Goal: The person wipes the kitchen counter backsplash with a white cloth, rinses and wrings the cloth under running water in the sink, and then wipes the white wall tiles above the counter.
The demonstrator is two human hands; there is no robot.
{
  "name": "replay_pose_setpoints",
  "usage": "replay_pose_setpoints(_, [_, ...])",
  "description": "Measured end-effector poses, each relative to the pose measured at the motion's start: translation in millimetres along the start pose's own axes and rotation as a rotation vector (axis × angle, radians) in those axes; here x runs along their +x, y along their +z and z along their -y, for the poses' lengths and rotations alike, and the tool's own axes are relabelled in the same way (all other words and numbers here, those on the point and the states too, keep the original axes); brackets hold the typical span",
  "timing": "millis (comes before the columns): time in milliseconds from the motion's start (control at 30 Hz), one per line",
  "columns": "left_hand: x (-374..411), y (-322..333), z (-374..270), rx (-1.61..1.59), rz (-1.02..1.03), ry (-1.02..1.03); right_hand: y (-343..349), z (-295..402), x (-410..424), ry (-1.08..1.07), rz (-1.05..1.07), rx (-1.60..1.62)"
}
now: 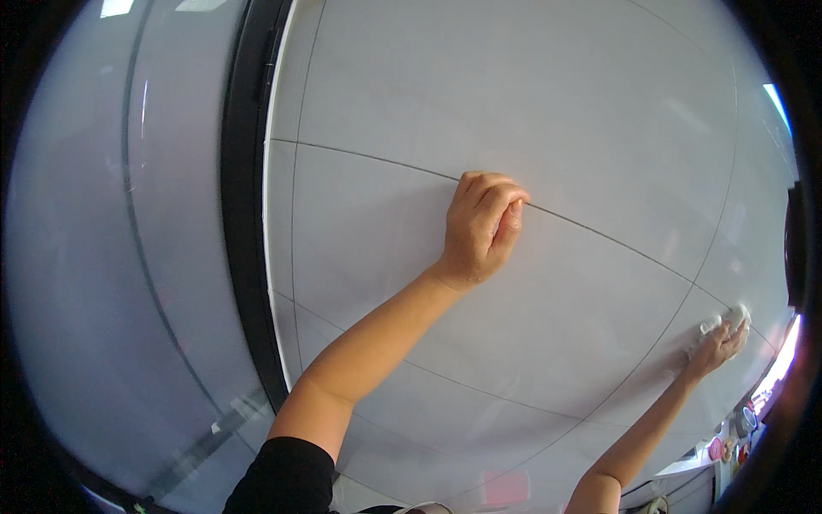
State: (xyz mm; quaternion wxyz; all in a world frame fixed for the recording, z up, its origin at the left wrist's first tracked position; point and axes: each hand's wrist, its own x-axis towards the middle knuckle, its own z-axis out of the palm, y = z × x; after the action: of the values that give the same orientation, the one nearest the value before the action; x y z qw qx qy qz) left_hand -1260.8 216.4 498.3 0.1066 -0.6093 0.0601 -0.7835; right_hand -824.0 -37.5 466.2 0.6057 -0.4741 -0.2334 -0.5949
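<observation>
Light grey glossy wall tiles [546, 289] with thin dark joints fill the middle of the head view. My left hand [485, 225] is curled near a long tile joint, its fingertips at the wall; no object shows in it, and its palm side is hidden. At the far right my right hand [718, 347] holds a crumpled white cloth [738, 316] against the tiles, near where two joints cross. The cloth sticks out beyond the fingers.
A black frame [247, 193] runs down the left side, beside a bluish glossy panel [173, 257]. A blurred pink patch [506, 487] shows low on the tiles. At the lower right, several small items stand around a pink round one [716, 448]. A dark object [796, 244] stands at the right rim.
</observation>
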Motion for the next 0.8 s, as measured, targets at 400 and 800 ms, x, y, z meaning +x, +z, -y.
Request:
replay_pose_setpoints(400, [10.1, -177.0, 89.1, 0.398, -0.056, 0.032, 87.2, 300.0, -101.9, -0.38, 0.06, -0.044])
replay_pose_setpoints(800, [0.4, -268.8, 115.7, 0.085, -0.262, -0.277, 133.3, 626.1, -240.9, -0.659, 0.427, 0.533])
